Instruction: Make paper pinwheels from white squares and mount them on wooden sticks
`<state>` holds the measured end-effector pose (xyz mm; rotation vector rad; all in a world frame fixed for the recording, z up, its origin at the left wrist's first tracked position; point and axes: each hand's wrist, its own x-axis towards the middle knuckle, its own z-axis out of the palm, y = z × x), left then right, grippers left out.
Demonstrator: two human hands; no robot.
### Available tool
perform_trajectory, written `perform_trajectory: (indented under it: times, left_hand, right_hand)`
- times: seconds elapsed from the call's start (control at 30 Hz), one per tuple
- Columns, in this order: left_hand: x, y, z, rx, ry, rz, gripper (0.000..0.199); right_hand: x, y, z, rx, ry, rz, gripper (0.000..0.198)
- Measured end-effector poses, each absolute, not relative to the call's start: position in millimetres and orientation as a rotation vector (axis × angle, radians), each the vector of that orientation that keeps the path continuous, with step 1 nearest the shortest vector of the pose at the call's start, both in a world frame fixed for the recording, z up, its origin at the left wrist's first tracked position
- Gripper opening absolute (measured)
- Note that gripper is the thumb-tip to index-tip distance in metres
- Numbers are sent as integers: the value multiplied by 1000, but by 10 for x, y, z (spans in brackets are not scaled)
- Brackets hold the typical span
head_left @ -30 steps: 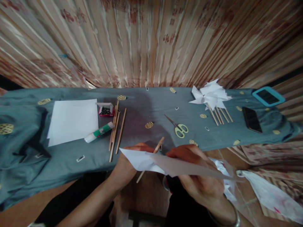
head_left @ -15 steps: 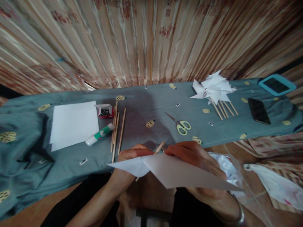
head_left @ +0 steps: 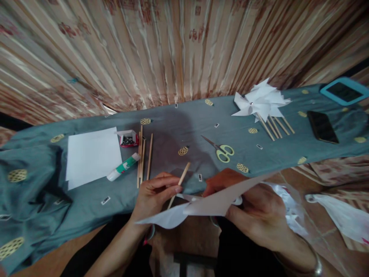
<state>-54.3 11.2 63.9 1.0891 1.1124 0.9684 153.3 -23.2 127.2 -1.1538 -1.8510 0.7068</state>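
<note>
Between thumb and fingers, my left hand [head_left: 157, 192] pinches a thin wooden stick [head_left: 184, 174], tilted with its upper end pointing away from me. My right hand [head_left: 256, 207] is closed on a white paper pinwheel [head_left: 213, 204], whose folded blades spread across both hands. The stick passes behind the paper, and the blades hide its lower end. Whether stick and pinwheel are joined I cannot tell. Beyond my hands lie scissors [head_left: 221, 150] with yellow-green handles. Several wooden sticks [head_left: 150, 156] rest to the left, near a glue stick [head_left: 123, 166].
White paper sheets [head_left: 93, 157] lie at the left beside a small red box [head_left: 128, 139] of dark pins. Several finished pinwheels [head_left: 263, 100] are heaped at the back right. A phone [head_left: 322, 127] and a blue-framed tablet [head_left: 344, 91] lie farther right. Plastic bags [head_left: 340, 217] are on the floor.
My left hand has come out from behind the paper, and its pinch on the stick now shows. The pinwheel has turned, its right blade swinging upward with my right hand.
</note>
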Motion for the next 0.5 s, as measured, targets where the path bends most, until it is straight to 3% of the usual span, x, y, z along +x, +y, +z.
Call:
perform_trajectory:
  times: [0.23, 0.37, 0.5]
  left_hand:
    - [-497, 87, 629, 1009, 1209, 984, 10]
    - [-475, 57, 647, 1056, 1183, 947, 7]
    - [-456, -9, 649, 1084, 1073, 911, 10]
  right_hand:
    - [1583, -317, 1242, -933, -1651, 1222, 18]
    - [1518, -291, 1204, -1138, -1695, 874, 10]
    - [1507, -280, 1189, -1178, -1872, 548, 15]
